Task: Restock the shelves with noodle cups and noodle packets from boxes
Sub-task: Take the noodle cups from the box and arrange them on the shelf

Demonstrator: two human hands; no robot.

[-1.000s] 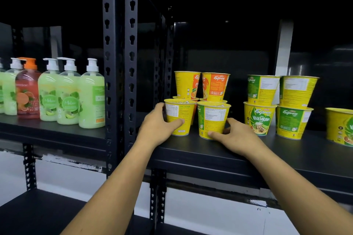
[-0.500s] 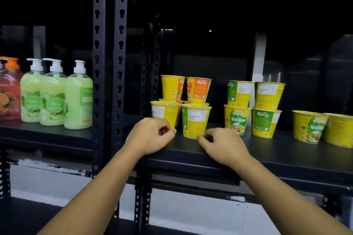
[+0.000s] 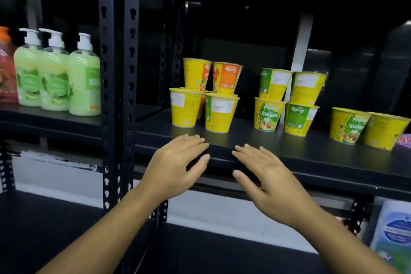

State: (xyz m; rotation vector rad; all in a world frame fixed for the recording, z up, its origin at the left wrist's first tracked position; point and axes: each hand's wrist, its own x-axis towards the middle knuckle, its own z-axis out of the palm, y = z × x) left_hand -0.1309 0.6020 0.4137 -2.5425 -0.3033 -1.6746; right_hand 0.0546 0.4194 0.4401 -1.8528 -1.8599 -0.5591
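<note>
Nearest the camera, the left hand (image 3: 175,167) and right hand (image 3: 269,178) have drawn back from the shelf (image 3: 311,158) and now hover at its front edge. Both have uncurled from the loose fists of half a second ago, fingers spread, holding nothing. Behind them the noodle cups (image 3: 219,112) they let go stand upright on the shelf, two in front with two more stacked behind. Farther right stand the green-labelled cups (image 3: 268,115). Soap bottles (image 3: 55,78) fill the left bay.
</note>
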